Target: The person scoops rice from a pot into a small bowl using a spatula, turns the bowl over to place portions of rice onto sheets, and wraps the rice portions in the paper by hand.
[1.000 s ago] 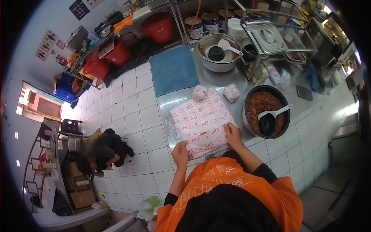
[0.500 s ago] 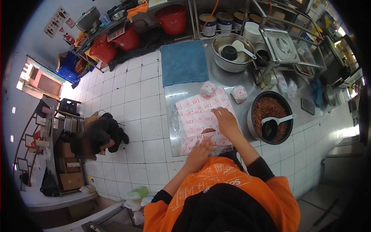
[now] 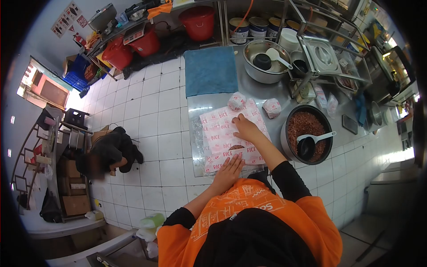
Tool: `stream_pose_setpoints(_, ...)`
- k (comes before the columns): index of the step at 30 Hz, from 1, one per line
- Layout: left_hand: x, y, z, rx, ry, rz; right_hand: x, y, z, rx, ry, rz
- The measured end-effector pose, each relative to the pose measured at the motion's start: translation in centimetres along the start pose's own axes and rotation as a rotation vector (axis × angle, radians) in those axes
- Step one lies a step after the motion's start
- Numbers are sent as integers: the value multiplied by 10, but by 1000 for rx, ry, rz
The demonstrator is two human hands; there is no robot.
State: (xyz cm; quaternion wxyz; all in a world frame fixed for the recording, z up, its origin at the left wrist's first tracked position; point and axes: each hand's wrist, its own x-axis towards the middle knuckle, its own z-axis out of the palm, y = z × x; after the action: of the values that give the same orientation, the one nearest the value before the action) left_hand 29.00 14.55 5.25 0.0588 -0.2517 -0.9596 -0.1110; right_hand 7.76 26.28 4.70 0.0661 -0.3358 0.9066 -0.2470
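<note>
Printed paper (image 3: pixel 215 133) lies on the steel table, its near edge folded up around a small brown portion (image 3: pixel 236 147) that shows through a gap. My left hand (image 3: pixel 229 170) rests on the folded near edge with fingers stretched out. Above the portion, my right hand (image 3: pixel 244 127) touches the paper with fingers curled; whether it pinches anything is hidden. One wrapped bundle (image 3: pixel 236 100) sits at the paper's far edge, another (image 3: pixel 271 107) to its right. A pot of reddish-brown food (image 3: pixel 307 129) with a white-handled ladle (image 3: pixel 316 137) stands to the right.
A blue cloth (image 3: pixel 211 71) covers the table's far left part. Behind the paper stands a metal bowl (image 3: pixel 266 75) with a white paddle and black cup. A phone-like object (image 3: pixel 349 124) lies right of the pot. Another person (image 3: pixel 109 153) bends over at the left.
Both hands have left the near edge's sides, where they held the paper. My left hand now lies on the fold; my right hand has moved to the paper's middle and curled its fingers.
</note>
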Motion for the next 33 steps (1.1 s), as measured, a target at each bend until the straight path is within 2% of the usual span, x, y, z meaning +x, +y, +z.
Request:
stream_pose_setpoints(3,2,0,1,-46,14,-14,7,-2,6,-95,-140,97)
stream_pose_setpoints(6,8,0,1,-61,48,-22,11,3,-3,-300,-170,-125)
stream_pose_setpoints(9,10,2,-4,-88,70,-40,7,9,-10,137,-126,-262)
stream_pose_setpoints(12,11,-2,-2,41,97,-7,-11,-9,-33,369,-151,-34)
stream_pose_setpoints(15,19,-17,-19,-179,183,-269,-38,-43,-66,391,-162,23)
stream_pose_setpoints(17,14,-56,6,-323,600,-563,-63,-52,-57,114,-11,-75)
stream_pose_setpoints(18,10,-72,8,-395,543,-624,-77,-56,-51,-23,66,-120)
stream_pose_setpoints(20,0,-96,8,-542,431,-747,-102,-56,-35,-64,154,-208)
stream_pose_setpoints(23,-18,-118,12,-558,141,-583,-120,-54,-22,-21,309,-320)
stream_pose_setpoints(24,-23,-117,13,-583,228,-743,-124,-54,-19,15,365,-350)
stream_pose_setpoints(27,-42,-121,3,-549,330,-884,-132,-54,-15,-19,348,-330)
stream_pose_setpoints(28,-47,-119,-5,-481,251,-961,-134,-55,-15,-55,347,-333)
stream_pose_setpoints(31,-27,-83,-28,-258,614,-662,-135,-62,-16,-150,352,-340)
stream_pose_setpoints(33,4,-39,-71,-315,384,-336,-136,-62,-12,-194,357,-351)
